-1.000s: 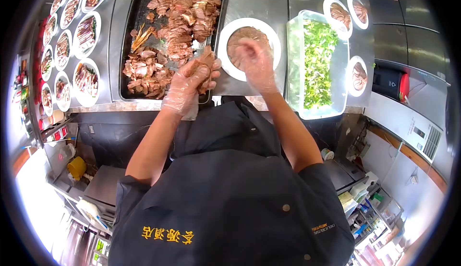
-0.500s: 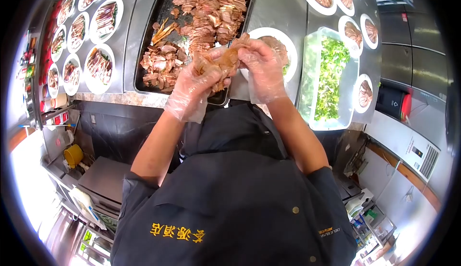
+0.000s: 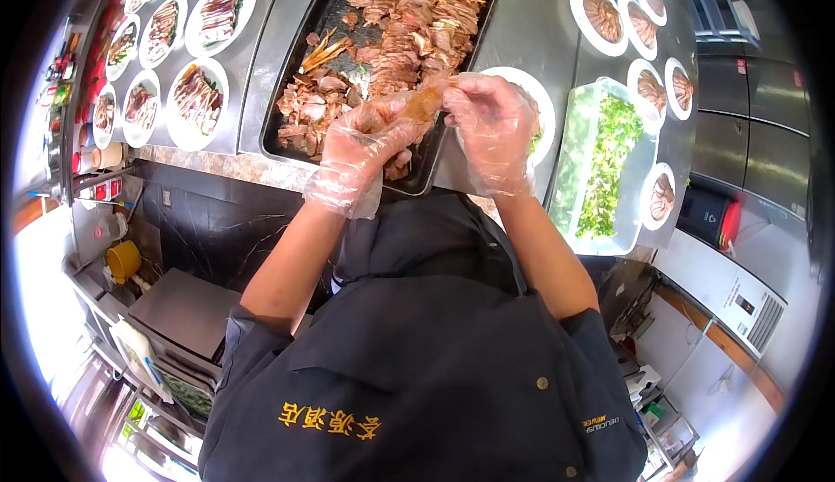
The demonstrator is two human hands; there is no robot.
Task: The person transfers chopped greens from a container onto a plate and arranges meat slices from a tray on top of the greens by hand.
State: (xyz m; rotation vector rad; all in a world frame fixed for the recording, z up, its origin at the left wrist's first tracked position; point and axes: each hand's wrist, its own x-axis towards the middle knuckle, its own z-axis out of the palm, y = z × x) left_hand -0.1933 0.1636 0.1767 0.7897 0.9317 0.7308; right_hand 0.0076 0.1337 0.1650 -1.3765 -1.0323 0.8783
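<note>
In a clear plastic glove, my left hand (image 3: 358,147) curls around sliced meat (image 3: 421,104) above the front of a black tray (image 3: 261,138). My right hand (image 3: 494,130), gloved as well, pinches the far end of the same meat. Rows of brown sliced meat (image 3: 400,69) fill much of the tray, with looser pieces (image 3: 313,108) at its near left. Just behind my right hand a white plate (image 3: 541,103) is partly hidden; some green shows on it.
A clear plastic tub (image 3: 639,169) of chopped green leaves (image 3: 604,156) stands right of the plate. Plates of sliced meat (image 3: 600,16) line the right side. Several more filled plates (image 3: 198,103) cover the left counter. The counter's stone edge (image 3: 222,160) runs before me.
The view has shifted, so the counter sits slightly right and lower. My hands still hold the meat; the right hand has moved a little right, and less of the meat shows between them.
</note>
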